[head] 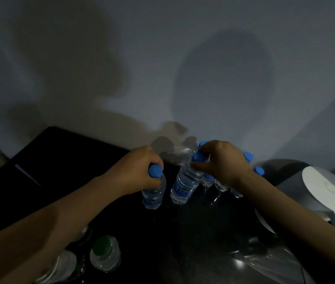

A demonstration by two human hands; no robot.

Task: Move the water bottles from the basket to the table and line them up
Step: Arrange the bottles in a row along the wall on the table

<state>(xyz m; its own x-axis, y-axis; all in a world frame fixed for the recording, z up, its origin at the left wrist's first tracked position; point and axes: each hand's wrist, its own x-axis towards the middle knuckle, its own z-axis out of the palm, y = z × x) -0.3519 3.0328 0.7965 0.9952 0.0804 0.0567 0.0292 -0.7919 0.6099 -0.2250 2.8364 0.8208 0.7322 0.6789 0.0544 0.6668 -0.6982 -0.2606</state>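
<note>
Nearest, at seven o'clock of the view, a green-capped bottle [105, 256] is seen upright, with another clear bottle [60, 267] just beside it at its eight o'clock, partly hidden under the left forearm; whether these stand in a basket cannot be told in the dim light; at four o'clock a white electric kettle [324, 199] is set on the dark table [70, 152]; towards the centre, a blue-capped water bottle [153, 188] is gripped around its neck by the left hand [140, 169], the fingers closed just under the cap, and the bottle is held upright with its base at the tabletop; at its three o'clock, a second blue-capped water bottle [185, 181] is held tilted, pinched at the cap by the right hand [223, 160]; beyond and at two o'clock of that bottle, a row of further blue-capped bottles [248, 156] is lined up on the table near the grey wall [162, 58], largely hidden behind the right hand and wrist; shadows are cast on the wall farthest back.
</note>
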